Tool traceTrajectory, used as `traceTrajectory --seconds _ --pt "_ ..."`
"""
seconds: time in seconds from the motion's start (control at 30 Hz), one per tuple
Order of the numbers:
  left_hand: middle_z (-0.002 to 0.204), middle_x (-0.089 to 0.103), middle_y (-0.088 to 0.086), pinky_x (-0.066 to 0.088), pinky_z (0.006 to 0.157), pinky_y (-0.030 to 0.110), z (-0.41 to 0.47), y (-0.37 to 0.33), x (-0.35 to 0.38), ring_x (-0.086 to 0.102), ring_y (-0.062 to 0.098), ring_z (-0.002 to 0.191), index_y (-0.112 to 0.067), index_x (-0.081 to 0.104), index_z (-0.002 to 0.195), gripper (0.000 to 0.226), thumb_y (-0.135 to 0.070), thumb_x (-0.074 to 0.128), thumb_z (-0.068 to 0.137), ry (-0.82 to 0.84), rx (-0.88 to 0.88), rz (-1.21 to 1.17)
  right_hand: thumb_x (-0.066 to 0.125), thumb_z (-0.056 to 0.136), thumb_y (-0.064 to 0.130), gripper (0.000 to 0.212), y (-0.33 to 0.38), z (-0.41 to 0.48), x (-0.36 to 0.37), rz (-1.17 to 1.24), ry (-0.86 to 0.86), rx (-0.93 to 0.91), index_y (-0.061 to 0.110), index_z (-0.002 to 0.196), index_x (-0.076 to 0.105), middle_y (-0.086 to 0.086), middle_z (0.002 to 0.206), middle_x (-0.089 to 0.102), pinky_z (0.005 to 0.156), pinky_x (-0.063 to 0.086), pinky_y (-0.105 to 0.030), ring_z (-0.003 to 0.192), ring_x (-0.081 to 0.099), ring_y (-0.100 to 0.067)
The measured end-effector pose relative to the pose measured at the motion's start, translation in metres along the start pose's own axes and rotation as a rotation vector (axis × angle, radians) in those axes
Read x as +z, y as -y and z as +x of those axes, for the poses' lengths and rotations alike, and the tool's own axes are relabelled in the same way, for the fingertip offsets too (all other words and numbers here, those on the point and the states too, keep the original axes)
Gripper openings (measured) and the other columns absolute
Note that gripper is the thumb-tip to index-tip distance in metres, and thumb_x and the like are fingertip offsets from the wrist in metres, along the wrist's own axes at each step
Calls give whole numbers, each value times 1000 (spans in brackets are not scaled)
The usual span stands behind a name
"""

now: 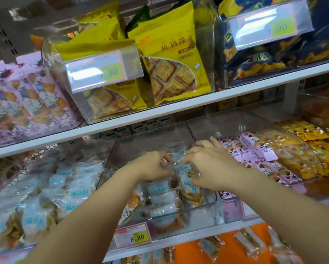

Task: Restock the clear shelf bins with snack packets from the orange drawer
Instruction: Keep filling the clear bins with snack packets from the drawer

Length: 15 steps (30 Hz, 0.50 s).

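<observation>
Both my hands reach into the middle clear shelf bin (210,203) on the lower shelf. My left hand (152,166) and my right hand (211,164) together hold clear snack packets with pale blue labels (181,167) over the pile inside the bin. More of the same packets (160,197) lie stacked below my hands. At the bottom of the view the orange drawer (190,252) stands open, and a few clear packets (209,246) lie in it.
A neighbouring bin on the left holds similar blue-label packets (45,197). To the right lie pink packets (255,151) and yellow packets (302,149). The upper shelf carries yellow biscuit bags (171,60), pink boxes (22,96) and dark blue bags (274,54). A price tag (133,238) hangs on the bin front.
</observation>
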<state>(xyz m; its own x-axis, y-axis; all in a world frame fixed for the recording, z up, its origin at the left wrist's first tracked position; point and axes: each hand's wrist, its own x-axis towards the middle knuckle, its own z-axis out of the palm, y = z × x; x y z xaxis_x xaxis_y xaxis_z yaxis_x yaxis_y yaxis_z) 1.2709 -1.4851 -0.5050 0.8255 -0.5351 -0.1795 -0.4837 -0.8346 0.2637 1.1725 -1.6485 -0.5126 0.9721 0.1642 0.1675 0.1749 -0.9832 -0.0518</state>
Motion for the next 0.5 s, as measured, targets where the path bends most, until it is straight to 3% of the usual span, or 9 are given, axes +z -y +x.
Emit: traceTrajectory --seconds 0.1,0.2,0.4,0.5 --pt "120 63 -6 50 91 35 -2 4 -7 60 14 104 -29 59 121 29 -29 55 93 -69 9 168 63 83 35 32 6 3 1 -113 18 9 24 113 63 4 127 53 114 -10 -52 137 25 -22" --pt "128 59 -6 47 90 35 -4 11 -10 55 18 115 -35 57 125 34 -25 49 93 -81 -7 404 59 84 38 34 13 4 -2 -274 42 35 23 114 64 -1 134 49 111 -13 -56 137 25 -25" --pt "126 60 -2 42 91 33 6 21 6 54 22 116 -30 60 120 32 -33 64 88 -55 44 411 62 84 39 45 25 19 1 -491 158 26 21 125 58 -11 157 17 110 -13 -62 144 10 -29" --pt "121 61 1 43 87 34 12 23 7 56 23 113 -26 64 114 28 -34 66 87 -61 58 428 57 88 23 43 30 36 9 -551 238 -26 16 129 54 -13 154 23 115 -8 -57 137 27 -28"
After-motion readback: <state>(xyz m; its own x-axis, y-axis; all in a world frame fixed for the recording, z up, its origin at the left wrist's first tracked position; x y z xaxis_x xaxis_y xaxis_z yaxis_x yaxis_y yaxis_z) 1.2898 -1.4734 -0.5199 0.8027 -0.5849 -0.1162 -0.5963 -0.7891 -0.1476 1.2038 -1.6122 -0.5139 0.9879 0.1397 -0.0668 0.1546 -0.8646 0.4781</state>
